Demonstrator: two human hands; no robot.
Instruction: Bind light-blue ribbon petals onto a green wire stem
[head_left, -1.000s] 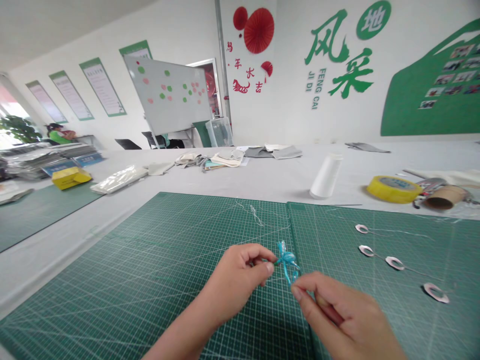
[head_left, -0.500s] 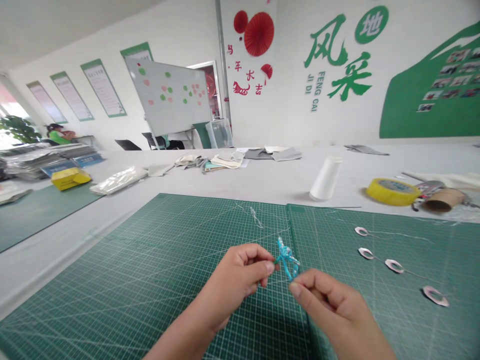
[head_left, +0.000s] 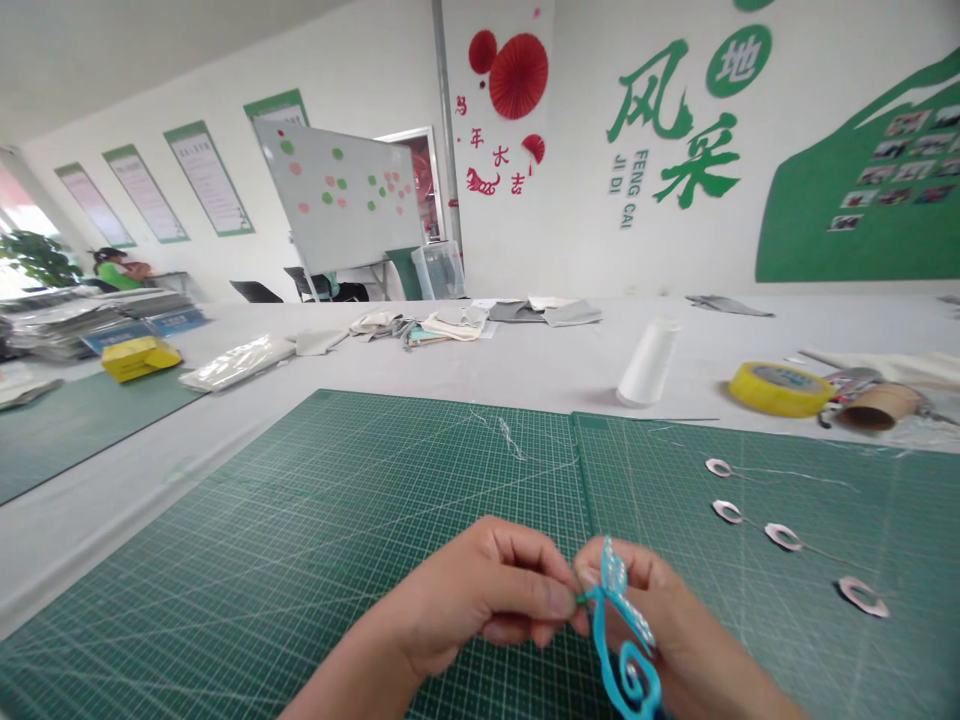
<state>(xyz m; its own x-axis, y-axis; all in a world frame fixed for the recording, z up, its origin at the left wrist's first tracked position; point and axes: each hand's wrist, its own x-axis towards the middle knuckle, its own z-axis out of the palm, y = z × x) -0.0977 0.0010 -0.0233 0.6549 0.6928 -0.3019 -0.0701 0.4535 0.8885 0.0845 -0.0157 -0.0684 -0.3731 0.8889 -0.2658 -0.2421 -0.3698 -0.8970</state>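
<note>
A bright blue curled ornament (head_left: 605, 650), with a spiral at its lower end and shiny clear dots along its leaf-like parts, faces me over the cutting mat (head_left: 390, 480). My left hand (head_left: 487, 590) is closed, its thumb and forefinger pinching the short green stem (head_left: 582, 599) at the ornament's left side. Close against those fingertips, my right hand (head_left: 686, 630) is closed on the ornament from behind. The ornament hides part of the right fingers, so their exact grip does not show.
Several pale oval rings on threads, one a ring (head_left: 862, 597), lie on the right mat. Beyond stand a white thread cone (head_left: 649, 362), yellow tape roll (head_left: 780, 388) and cardboard tube (head_left: 877, 406). Loose white thread (head_left: 511, 438) lies ahead. Fabric pieces (head_left: 457, 322) lie farther back.
Both hands have come lower and closer to me, and the right hand has moved in beside the left. The ornament has turned, so its spiral and dotted parts now show larger.
</note>
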